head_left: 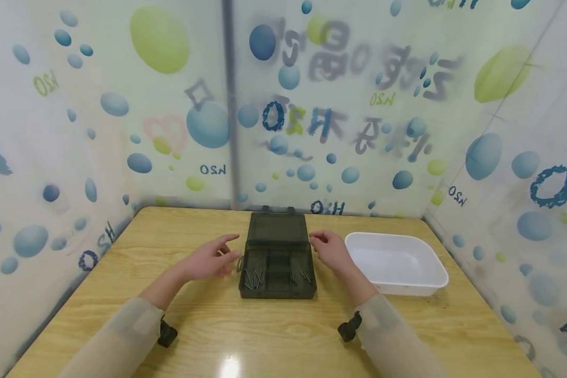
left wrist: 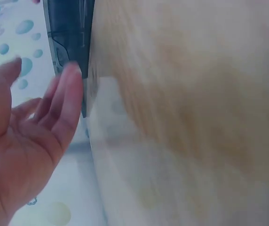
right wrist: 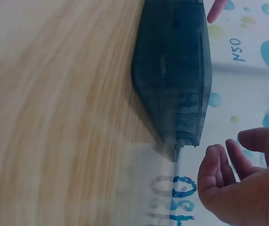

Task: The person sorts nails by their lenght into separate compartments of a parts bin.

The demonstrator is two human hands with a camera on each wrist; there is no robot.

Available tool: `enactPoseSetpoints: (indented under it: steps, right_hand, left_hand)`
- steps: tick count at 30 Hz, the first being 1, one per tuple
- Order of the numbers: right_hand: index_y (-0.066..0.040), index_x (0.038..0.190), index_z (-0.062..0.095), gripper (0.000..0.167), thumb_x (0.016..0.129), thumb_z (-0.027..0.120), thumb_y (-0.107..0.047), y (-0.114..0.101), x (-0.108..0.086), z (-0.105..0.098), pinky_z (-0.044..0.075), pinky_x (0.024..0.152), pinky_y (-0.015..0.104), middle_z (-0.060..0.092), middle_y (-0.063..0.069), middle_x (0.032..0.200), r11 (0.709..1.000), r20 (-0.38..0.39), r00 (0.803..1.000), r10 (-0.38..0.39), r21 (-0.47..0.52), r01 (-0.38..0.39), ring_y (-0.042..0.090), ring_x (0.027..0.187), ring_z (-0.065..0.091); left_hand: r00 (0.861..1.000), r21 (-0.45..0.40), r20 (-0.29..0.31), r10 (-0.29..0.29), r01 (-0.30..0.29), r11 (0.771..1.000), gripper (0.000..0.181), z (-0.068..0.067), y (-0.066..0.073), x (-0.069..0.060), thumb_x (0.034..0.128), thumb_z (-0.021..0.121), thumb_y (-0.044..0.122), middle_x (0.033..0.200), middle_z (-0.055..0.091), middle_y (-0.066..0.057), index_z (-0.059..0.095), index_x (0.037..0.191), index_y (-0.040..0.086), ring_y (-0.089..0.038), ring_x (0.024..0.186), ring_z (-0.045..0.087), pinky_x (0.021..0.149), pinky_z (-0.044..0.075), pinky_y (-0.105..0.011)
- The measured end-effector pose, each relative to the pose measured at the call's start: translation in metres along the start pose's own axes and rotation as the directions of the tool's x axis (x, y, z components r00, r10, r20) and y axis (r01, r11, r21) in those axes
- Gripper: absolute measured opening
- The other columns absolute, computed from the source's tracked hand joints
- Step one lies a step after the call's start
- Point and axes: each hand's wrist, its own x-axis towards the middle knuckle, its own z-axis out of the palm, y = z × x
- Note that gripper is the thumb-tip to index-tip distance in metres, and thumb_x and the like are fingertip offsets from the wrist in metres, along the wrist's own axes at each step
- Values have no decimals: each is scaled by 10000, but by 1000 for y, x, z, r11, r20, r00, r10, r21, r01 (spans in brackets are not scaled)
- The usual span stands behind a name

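A dark translucent plastic box (head_left: 277, 292) lies unfolded on the table, its lid (head_left: 277, 227) tipped back toward the wall. Thin metal pieces like nails (head_left: 253, 279) lie in its left compartment, and several more (head_left: 300, 276) in the right one. My left hand (head_left: 208, 258) hovers by the box's left side, fingers spread and loosely bent, with nothing held. At the right, near where lid and base meet, is my right hand (head_left: 332, 251). Its fingers curve loosely, and the right wrist view shows nothing between thumb and fingertips, apart from the box (right wrist: 172, 70).
To the right of the box stands a white plastic tray (head_left: 408, 290), close to my right forearm. The wooden table (head_left: 227, 331) is bounded by patterned curtains (head_left: 283, 173) at the back and both sides. Each wrist wears a small black camera (head_left: 167, 334).
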Motion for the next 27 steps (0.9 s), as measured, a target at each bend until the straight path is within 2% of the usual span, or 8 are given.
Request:
enactPoseSetpoints:
  steps: [5,10,15,21,27]
  right_hand:
    - [-18,1493,653,401,1162,550,-219,-1,15,6,579,917,380,672,201,1432,996,-15,998,53,67,-52,360,1257,651]
    - [5,1518,625,409,1162,541,-177,0,30,8,570,1074,504,631,236,1491,987,-18,995,96,134,-92,404,1303,623]
    - [-7,1525,624,410,1150,556,-158,3,43,7,543,1178,507,584,232,1567,978,-4,990,141,152,-139,392,1363,617]
    - [-7,1526,625,431,1112,559,-104,7,52,8,543,1193,500,613,252,1535,974,31,987,157,160,-160,396,1340,648]
    - [-23,1494,662,416,1089,600,-95,12,58,10,557,1174,479,650,234,1504,978,34,986,164,124,-167,359,1319,660]
  left_hand:
    - [996,-16,-91,-13,11,1000,645,-1,1,20,1178,560,327,1305,639,-278,358,1695,-2,-271,881,711,746,647,-405]
    - [986,4,-164,-21,22,1000,606,-2,0,40,1182,543,338,1345,644,-307,423,1662,-12,-308,960,738,773,667,-400]
    - [985,-26,-162,-59,55,998,585,-3,-3,56,1189,522,321,1366,635,-310,427,1655,-21,-343,1048,752,802,679,-386]
    - [979,-155,-147,-138,115,981,577,-4,-7,69,1200,490,275,1534,537,-344,374,1679,-25,-446,1343,675,990,665,-431]
    - [975,-142,-160,-151,128,981,571,-2,-9,79,1190,519,255,1523,567,-349,400,1662,-45,-445,1330,681,1023,651,-458]
